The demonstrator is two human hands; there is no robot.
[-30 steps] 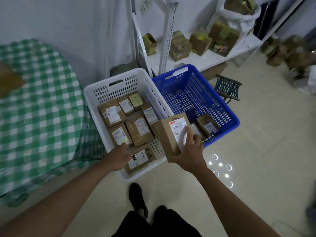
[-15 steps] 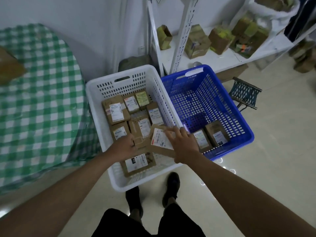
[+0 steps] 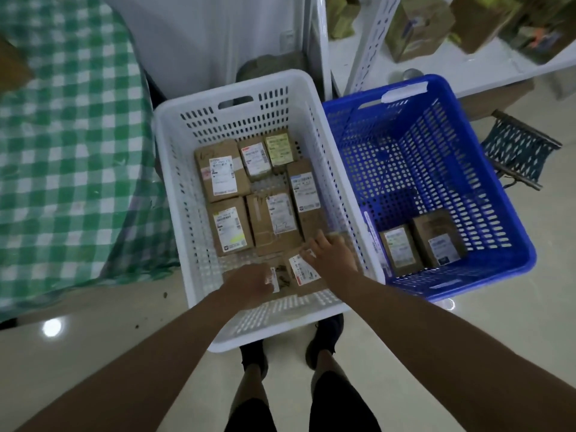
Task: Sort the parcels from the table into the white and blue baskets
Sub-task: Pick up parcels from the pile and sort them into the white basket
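The white basket (image 3: pixel 174 194) stands on the floor with several brown labelled parcels (image 3: pixel 224 173) laid flat inside. To its right, the blue basket (image 3: pixel 486 282) holds two parcels (image 3: pixel 436 238) at its near end. Both my hands are down in the near end of the white basket. My right hand (image 3: pixel 333 257) grips a brown parcel with a white label (image 3: pixel 304 272), which lies low in the basket. My left hand (image 3: pixel 249 285) has its fingers curled on the neighbouring near parcel (image 3: pixel 282 280), mostly hidden under both hands.
A table with a green checked cloth (image 3: pixel 62 145) stands at the left, close to the white basket. Behind the baskets is a white shelf (image 3: pixel 467 73) with more boxes. A small dark stool (image 3: pixel 520 151) sits right of the blue basket. My feet (image 3: pixel 324 341) are just behind the white basket.
My right hand has carried the labelled parcel from above the basket edge down into the white basket's near end. My left hand stayed on the near parcel. The camera has tilted lower.
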